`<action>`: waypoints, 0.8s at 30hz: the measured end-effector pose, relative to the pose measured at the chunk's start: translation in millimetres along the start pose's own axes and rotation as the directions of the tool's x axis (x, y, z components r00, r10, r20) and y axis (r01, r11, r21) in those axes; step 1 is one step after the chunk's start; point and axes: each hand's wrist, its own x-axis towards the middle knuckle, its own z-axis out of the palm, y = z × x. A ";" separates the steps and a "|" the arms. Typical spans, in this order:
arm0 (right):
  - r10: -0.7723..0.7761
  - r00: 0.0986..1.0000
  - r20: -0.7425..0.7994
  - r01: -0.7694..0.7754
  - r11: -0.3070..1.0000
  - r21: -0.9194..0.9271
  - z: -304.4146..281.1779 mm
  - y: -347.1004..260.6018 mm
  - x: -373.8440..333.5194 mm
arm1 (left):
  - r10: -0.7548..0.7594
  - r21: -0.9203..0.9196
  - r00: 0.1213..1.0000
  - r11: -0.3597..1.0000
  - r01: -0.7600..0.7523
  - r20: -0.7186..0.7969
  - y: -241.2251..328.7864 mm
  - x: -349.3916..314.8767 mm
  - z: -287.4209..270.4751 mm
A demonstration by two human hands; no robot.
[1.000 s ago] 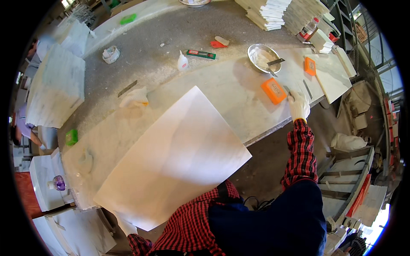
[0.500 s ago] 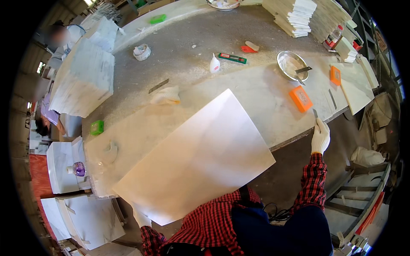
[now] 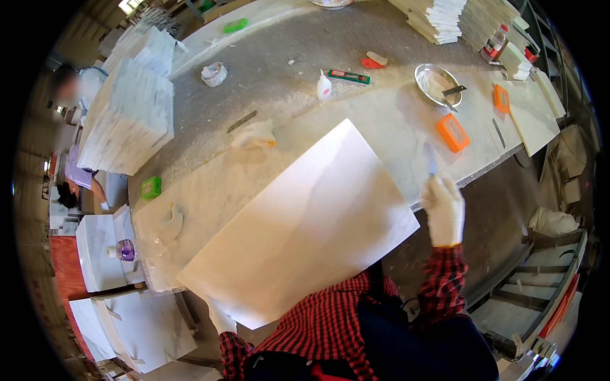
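A pale, smooth rectangular stone slab (image 3: 305, 222) lies at a slant across the near side of the worktable, its lower corner reaching over my lap. My left hand (image 3: 222, 319), in a white glove, grips the slab's near-left edge, with its fingers mostly hidden by the slab. Just off the slab's right corner, my gloved right hand (image 3: 443, 209) is closed round a thin flat scraper blade (image 3: 431, 160), which points away from me and is blurred by motion. An orange box (image 3: 452, 133) sits on the tabletop beyond that blade.
A steel bowl (image 3: 438, 86) of pale paste holds a scraper. A second orange box (image 3: 501, 99), a white squeeze bottle (image 3: 324, 86), a green box (image 3: 151, 187) and a crumpled glove (image 3: 254, 134) lie around. Stacked stone tiles (image 3: 130, 120) rise at left, near another person (image 3: 77, 168).
My right hand has moved left with the scraper blade, from the table's right edge to beside the slab's right corner. My left hand stays on the slab; the whole view has shifted slightly.
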 end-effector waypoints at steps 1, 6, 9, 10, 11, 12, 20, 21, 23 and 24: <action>0.041 0.998 0.037 -0.041 0.999 0.008 26.5 3.3 -10.4 | 0.010 -0.010 1.000 1.000 -0.010 0.016 -2.2 2.9 -1.9; -0.131 0.986 0.106 0.158 0.934 -0.319 107.4 30.4 -23.3 | -0.002 -0.007 1.000 1.000 0.002 0.000 1.5 3.4 4.0; -0.209 0.958 0.195 0.286 0.668 -0.687 120.3 32.8 -23.3 | 0.034 -0.037 0.999 0.999 -0.034 -0.003 3.2 -1.4 7.4; -0.305 0.922 0.239 0.378 0.576 -0.724 119.5 36.3 -21.9 | 0.026 -0.025 1.000 0.999 -0.026 0.001 3.7 -1.7 8.2; -0.392 0.874 0.288 0.459 0.473 -0.752 117.9 43.3 -18.9 | 0.018 -0.013 1.000 1.000 -0.018 0.004 3.4 -1.3 8.8; -0.468 0.815 0.342 0.529 0.358 -0.769 117.0 46.6 -17.2 | 0.016 -0.014 1.000 1.000 -0.016 0.000 2.2 -0.2 9.3; -0.530 0.796 0.293 0.549 0.427 -0.718 141.0 55.6 -14.6 | 0.032 -0.013 0.999 0.999 -0.032 0.003 2.1 -3.9 8.1; -0.517 0.806 0.288 0.535 0.428 -0.728 143.0 54.7 -15.6 | 0.025 -0.010 1.000 1.000 -0.025 -0.011 5.2 -7.0 11.7; -0.498 0.807 0.318 0.541 0.405 -0.737 145.5 53.7 -16.9 | 0.011 -0.006 0.999 1.000 -0.011 -0.037 10.1 -12.3 17.9; -0.458 0.823 0.337 0.526 0.386 -0.758 148.0 52.3 -19.6 | 0.008 -0.006 1.000 1.000 -0.008 -0.029 8.2 -10.3 15.9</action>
